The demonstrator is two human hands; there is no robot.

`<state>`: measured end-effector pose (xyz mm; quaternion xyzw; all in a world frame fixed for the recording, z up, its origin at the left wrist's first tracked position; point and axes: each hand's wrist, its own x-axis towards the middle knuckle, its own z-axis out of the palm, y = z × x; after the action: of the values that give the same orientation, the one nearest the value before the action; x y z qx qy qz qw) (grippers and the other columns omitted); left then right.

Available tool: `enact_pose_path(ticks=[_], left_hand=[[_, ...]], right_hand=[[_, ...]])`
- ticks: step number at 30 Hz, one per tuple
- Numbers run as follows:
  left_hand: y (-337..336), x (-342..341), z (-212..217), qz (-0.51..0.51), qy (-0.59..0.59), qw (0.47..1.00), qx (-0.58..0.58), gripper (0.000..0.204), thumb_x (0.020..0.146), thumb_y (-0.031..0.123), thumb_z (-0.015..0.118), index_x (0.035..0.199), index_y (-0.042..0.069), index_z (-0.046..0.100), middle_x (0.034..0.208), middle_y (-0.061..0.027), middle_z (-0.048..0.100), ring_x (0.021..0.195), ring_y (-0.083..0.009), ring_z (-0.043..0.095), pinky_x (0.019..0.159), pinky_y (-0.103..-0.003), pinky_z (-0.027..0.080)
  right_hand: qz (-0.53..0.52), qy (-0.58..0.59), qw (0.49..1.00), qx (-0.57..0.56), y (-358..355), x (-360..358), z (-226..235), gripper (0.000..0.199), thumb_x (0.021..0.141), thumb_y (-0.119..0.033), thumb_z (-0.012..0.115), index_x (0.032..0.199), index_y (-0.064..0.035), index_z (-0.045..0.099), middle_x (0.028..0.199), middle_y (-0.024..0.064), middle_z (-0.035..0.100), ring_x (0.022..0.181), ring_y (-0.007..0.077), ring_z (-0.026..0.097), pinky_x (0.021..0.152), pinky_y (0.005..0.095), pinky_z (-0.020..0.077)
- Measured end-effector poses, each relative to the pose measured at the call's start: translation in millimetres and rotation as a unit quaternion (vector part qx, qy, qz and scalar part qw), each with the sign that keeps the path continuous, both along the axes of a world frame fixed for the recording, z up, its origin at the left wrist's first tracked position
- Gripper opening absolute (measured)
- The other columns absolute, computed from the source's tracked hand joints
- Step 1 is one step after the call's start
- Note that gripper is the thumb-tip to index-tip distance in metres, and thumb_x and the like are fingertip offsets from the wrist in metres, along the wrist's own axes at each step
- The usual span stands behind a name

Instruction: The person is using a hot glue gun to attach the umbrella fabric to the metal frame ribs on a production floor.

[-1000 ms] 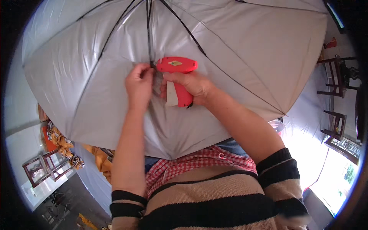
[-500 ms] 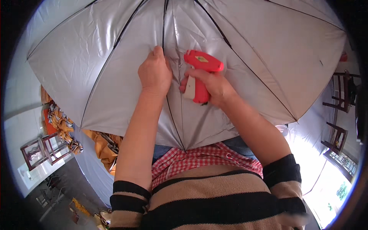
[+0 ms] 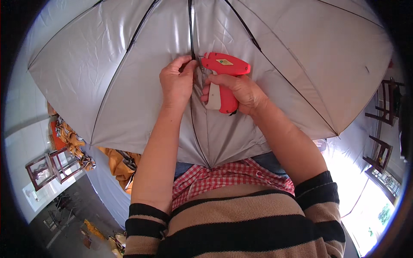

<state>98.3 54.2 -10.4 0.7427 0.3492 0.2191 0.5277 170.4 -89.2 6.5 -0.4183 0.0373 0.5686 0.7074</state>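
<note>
A wide umbrella [image 3: 142, 99] spreads before me, its silver-grey inner side and dark ribs facing me. My left hand [image 3: 177, 84] is closed at the middle rib, thumb and forefinger pinching at the rib and the cloth beside it. Wrapped round the pale trigger of a red tagging gun [image 3: 226, 64] are the fingers of my right hand [image 3: 241, 92]. The gun's nose points left, close to my left fingertips and the rib. Whether its needle enters the cloth I cannot make out.
Red-and-white checked cloth [image 3: 232, 174] lies across my lap below the canopy edge. Crumpled orange-brown fabric [image 3: 118, 165] is at the left. Wooden chairs [image 3: 47, 167] stand at the far left, with more chairs [image 3: 378, 155] at the right by a bright opening.
The tagging gun has shifted slightly left and up, nearer the middle rib. My left thumb and forefinger now reach right to the rib beside its nose. The canopy has moved slightly.
</note>
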Motion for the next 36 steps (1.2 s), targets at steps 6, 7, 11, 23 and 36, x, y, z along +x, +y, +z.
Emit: enact_pose_path(ticks=[6, 7, 11, 23, 36], left_hand=[[-1, 1, 6, 0.012, -0.004, 0.998, -0.069, 0.016, 0.079, 0.006, 0.065, 0.093, -0.002, 0.067, 0.069, -0.0011, 0.062, 0.057, -0.0067, 0.052, 0.054, -0.023, 0.044], [-1, 1, 6, 0.011, -0.004, 0.998, -0.069, 0.016, 0.079, 0.006, 0.065, 0.093, -0.002, 0.067, 0.069, -0.0011, 0.062, 0.057, -0.0067, 0.052, 0.054, -0.023, 0.044], [1, 1, 5, 0.003, -0.009, 0.996, -0.092, 0.016, 0.079, 0.007, 0.065, 0.093, -0.002, 0.067, 0.069, -0.0011, 0.062, 0.057, -0.0062, 0.051, 0.054, -0.023, 0.044], [-1, -2, 2, 0.002, 0.007, 0.992, -0.127, 0.015, 0.08, 0.006, 0.063, 0.092, -0.002, 0.067, 0.074, -0.0025, 0.064, 0.065, -0.0082, 0.054, 0.062, -0.024, 0.046], [128, -23, 57, -0.091, 0.227, 0.928, 0.282, 0.014, 0.082, 0.015, 0.06, 0.09, 0.003, 0.062, 0.081, -0.0133, 0.065, 0.072, -0.0266, 0.062, 0.067, -0.035, 0.049]], right_hand=[[0.03, 0.032, 0.998, 0.035, -1, 2, -3, 0.025, 0.08, -0.016, 0.066, 0.098, -0.0002, 0.057, 0.086, 0.0124, 0.063, 0.075, 0.0252, 0.066, 0.07, 0.0384, 0.0561], [0.029, 0.032, 0.998, 0.035, 0, 1, -3, 0.025, 0.08, -0.016, 0.066, 0.098, -0.0002, 0.057, 0.086, 0.0124, 0.063, 0.075, 0.0252, 0.066, 0.07, 0.0384, 0.0561], [0.029, 0.046, 0.998, 0.042, 2, 0, -5, 0.026, 0.08, -0.018, 0.066, 0.096, 0.0006, 0.057, 0.086, 0.0127, 0.063, 0.076, 0.0257, 0.066, 0.071, 0.0384, 0.056], [-0.003, 0.025, 1.0, 0.012, 12, -4, 1, 0.02, 0.079, -0.017, 0.064, 0.092, -0.0026, 0.058, 0.073, 0.0106, 0.062, 0.066, 0.0246, 0.064, 0.062, 0.036, 0.0544], [0.014, -0.045, 0.999, 0.025, -22, 24, 33, 0.021, 0.082, -0.019, 0.062, 0.092, -0.0009, 0.057, 0.079, 0.0122, 0.063, 0.073, 0.0251, 0.064, 0.065, 0.0363, 0.0529]])
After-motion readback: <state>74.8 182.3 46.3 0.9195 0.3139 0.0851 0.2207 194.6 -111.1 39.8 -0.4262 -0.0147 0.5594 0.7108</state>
